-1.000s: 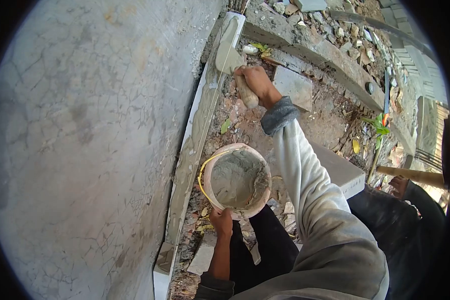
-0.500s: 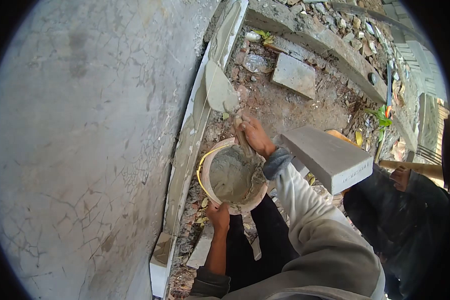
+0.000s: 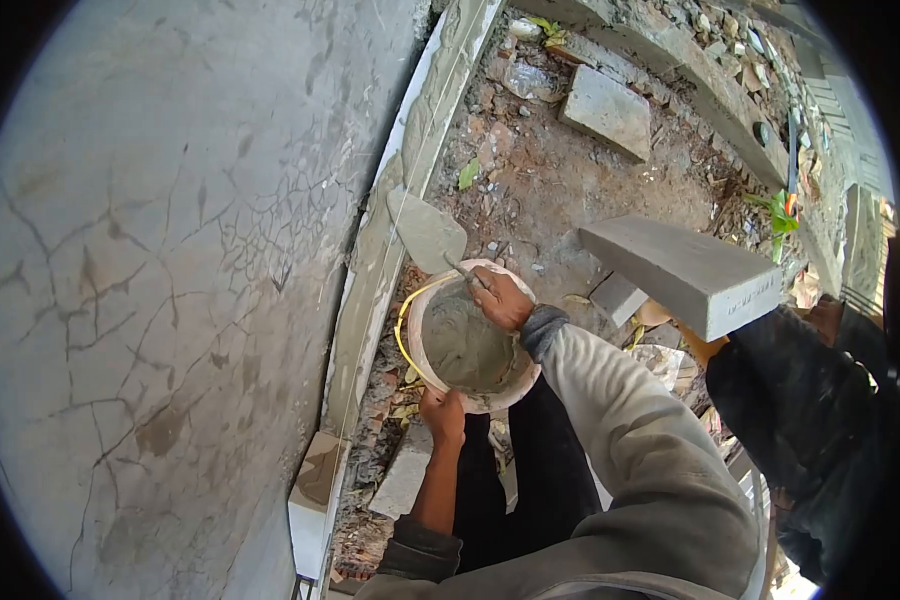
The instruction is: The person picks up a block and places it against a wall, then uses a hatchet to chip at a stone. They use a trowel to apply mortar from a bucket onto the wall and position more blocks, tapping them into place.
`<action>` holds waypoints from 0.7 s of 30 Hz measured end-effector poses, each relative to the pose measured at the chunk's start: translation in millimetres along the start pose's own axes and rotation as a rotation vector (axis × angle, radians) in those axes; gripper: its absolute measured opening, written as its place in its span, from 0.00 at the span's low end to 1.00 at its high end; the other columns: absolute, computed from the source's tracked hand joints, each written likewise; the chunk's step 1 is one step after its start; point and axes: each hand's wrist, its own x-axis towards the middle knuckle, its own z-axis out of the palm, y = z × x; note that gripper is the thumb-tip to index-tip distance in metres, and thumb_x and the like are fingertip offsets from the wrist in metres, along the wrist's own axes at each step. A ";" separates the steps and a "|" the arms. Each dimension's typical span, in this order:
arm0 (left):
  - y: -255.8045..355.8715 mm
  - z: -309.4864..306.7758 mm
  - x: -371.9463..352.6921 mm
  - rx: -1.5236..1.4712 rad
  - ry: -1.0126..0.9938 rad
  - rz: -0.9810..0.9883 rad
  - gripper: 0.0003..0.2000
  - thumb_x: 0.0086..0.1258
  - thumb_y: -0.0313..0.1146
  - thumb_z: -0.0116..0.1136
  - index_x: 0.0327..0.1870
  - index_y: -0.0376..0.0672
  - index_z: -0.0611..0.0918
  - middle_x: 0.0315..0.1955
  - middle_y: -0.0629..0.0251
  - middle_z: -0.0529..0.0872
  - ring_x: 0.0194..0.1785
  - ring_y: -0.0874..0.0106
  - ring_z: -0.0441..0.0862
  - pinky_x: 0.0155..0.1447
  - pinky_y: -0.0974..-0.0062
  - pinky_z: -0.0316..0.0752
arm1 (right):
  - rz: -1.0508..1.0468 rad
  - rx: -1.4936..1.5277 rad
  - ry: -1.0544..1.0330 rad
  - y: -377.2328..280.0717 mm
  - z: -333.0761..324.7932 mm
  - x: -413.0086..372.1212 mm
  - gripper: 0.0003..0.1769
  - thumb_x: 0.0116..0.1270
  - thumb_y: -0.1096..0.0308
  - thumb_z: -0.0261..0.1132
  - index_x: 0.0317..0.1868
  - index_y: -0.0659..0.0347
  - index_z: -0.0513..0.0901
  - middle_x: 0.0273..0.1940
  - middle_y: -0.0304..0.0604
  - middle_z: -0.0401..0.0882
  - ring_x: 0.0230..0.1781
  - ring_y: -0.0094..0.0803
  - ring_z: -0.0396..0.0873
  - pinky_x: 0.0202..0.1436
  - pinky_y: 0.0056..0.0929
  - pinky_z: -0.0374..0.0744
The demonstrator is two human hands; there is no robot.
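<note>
My right hand (image 3: 502, 298) is closed around the handle of a trowel (image 3: 430, 235). The trowel's broad blade lies over the wet mortar on top of a low block wall (image 3: 378, 268), close to a taut string line. Below that hand is a bucket (image 3: 526, 385) of grey mortar (image 3: 462, 345), with a yellow handle (image 3: 402, 335) hanging at its left side. My left hand (image 3: 444, 416) grips the bucket's near rim, its fingers partly hidden.
A tall cracked grey wall (image 3: 170, 250) rises along the left. Right of the bucket, a large grey block (image 3: 685, 265) is beside a person in dark clothes (image 3: 795, 410). A smaller block (image 3: 607, 113) lies on the rubble-strewn ground, near a concrete edge (image 3: 700, 80).
The trowel has moved down along the wall top toward me, and my right hand has come closer over the bucket. My left hand stays on the rim. The view has shifted slightly.
</note>
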 end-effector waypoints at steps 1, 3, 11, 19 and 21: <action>5.2 -4.9 -2.3 0.020 -0.004 -0.033 0.13 0.60 0.16 0.55 0.46 0.33 0.82 0.42 0.65 0.86 0.43 0.73 0.83 0.49 0.75 0.76 | -0.009 -0.080 0.002 16.9 12.2 -4.9 0.22 0.66 0.56 0.56 0.51 0.65 0.78 0.37 0.63 0.82 0.41 0.61 0.80 0.48 0.53 0.75; 3.0 -17.1 1.6 0.060 -0.048 -0.002 0.13 0.60 0.16 0.55 0.46 0.33 0.83 0.42 0.65 0.87 0.42 0.73 0.83 0.48 0.75 0.76 | 0.004 -0.288 0.040 51.4 27.2 -35.1 0.25 0.64 0.53 0.57 0.53 0.64 0.77 0.39 0.66 0.82 0.44 0.66 0.80 0.48 0.57 0.75; -27.2 11.6 24.7 0.327 0.013 0.285 0.12 0.58 0.27 0.61 0.42 0.33 0.85 0.29 0.56 0.88 0.33 0.69 0.86 0.41 0.68 0.78 | 0.272 -0.478 0.053 101.7 -4.1 -233.2 0.23 0.64 0.57 0.56 0.54 0.63 0.73 0.30 0.67 0.81 0.36 0.68 0.81 0.41 0.64 0.76; -39.4 75.6 39.0 0.318 -0.247 0.339 0.13 0.61 0.23 0.59 0.46 0.35 0.86 0.35 0.60 0.91 0.38 0.75 0.86 0.44 0.73 0.79 | 0.395 -1.013 0.083 162.9 5.8 -155.8 0.21 0.63 0.67 0.58 0.56 0.59 0.78 0.52 0.62 0.79 0.43 0.57 0.86 0.46 0.50 0.84; -30.6 89.5 41.9 0.366 -0.277 0.385 0.12 0.60 0.22 0.58 0.45 0.35 0.86 0.32 0.61 0.90 0.35 0.75 0.85 0.42 0.73 0.79 | 0.369 -0.938 -0.021 161.5 19.1 -149.5 0.17 0.62 0.68 0.59 0.51 0.62 0.80 0.50 0.62 0.81 0.42 0.57 0.86 0.47 0.49 0.84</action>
